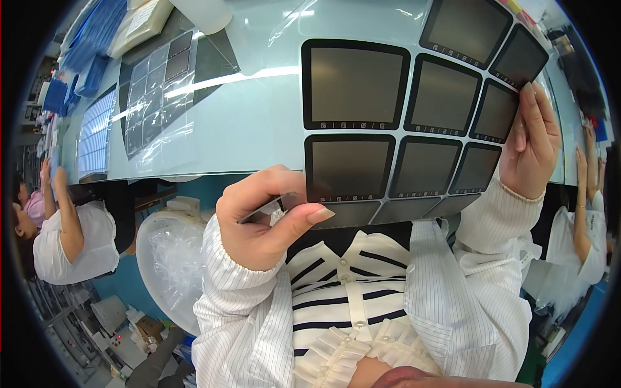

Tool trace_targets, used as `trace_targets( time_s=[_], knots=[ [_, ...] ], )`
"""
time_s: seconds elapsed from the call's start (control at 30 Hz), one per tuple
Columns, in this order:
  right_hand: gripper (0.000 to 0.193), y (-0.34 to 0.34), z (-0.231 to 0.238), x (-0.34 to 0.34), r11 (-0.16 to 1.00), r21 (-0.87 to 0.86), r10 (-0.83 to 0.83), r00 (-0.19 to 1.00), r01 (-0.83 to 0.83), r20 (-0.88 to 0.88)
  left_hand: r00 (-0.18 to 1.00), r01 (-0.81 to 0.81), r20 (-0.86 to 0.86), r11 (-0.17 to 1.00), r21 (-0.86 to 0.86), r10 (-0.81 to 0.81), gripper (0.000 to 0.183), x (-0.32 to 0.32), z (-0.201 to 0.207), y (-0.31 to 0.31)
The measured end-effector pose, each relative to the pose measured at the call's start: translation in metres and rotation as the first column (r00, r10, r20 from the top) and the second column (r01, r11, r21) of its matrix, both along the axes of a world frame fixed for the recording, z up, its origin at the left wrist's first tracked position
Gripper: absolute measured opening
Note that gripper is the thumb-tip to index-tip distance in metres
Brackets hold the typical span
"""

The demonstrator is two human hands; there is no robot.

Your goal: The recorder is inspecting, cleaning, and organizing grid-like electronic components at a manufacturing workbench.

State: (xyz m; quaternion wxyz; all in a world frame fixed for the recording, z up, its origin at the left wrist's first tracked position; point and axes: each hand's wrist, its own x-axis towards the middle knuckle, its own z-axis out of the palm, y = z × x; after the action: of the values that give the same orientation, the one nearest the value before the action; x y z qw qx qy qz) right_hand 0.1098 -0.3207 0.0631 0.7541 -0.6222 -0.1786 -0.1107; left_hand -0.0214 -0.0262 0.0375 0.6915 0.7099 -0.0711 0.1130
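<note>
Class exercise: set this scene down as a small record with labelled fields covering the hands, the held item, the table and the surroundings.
Held item: large sheet of dark, black-framed panels in a grid
Left hand: thumb and fingers pinch the sheet's lower left; a small flat piece also shows there, kind unclear
Right hand: grips the sheet's right edge
Table: clear gridded sheet at left
Left of wearer: white bin containing clear plastic
Others: people visible at both sides

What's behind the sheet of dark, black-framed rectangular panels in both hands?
A glossy pale-blue tabletop shows past the left edge of the sheet, and a white, black-striped top below it. Whatever the dark panels cover can't be seen.
</note>
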Motion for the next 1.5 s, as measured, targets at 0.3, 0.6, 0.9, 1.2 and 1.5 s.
trace_targets(
  time_s=[0.3, 0.6, 0.9, 1.2, 1.5],
  knots=[
    [0.027, 0.003, 0.002, -0.003, 1.0, 0.014, -0.008, 1.0, 0.008, -0.012, 0.994, -0.051, -0.102, 0.973, -0.223, 0.029, 0.044, -0.003, 0.005, -0.012],
    [0.027, 0.002, 0.0, 0.0, 0.995, -0.027, 0.098, 0.993, -0.096, 0.063, 0.963, 0.264, 0.036, 0.963, 0.052, -0.266, 0.021, 0.003, 0.006, 0.001],
    [0.021, 0.038, -0.019, 0.012, 0.949, -0.058, 0.215, 0.772, -0.309, -0.598, 0.871, 0.456, 0.14, 0.882, 0.122, -0.47, 0.013, 0.012, -0.008, 0.006],
    [0.022, 0.057, -0.027, 0.024, 0.948, 0.027, 0.259, 0.723, -0.317, -0.641, 0.716, 0.645, 0.25, 0.755, 0.122, -0.652, 0.016, 0.023, -0.006, 0.006],
    [0.018, 0.044, -0.018, 0.008, 0.981, 0.127, 0.189, 0.858, -0.146, -0.477, 0.968, -0.197, 0.2, 0.949, 0.247, 0.149, 0.023, 0.012, -0.008, 0.01]
  ],
)
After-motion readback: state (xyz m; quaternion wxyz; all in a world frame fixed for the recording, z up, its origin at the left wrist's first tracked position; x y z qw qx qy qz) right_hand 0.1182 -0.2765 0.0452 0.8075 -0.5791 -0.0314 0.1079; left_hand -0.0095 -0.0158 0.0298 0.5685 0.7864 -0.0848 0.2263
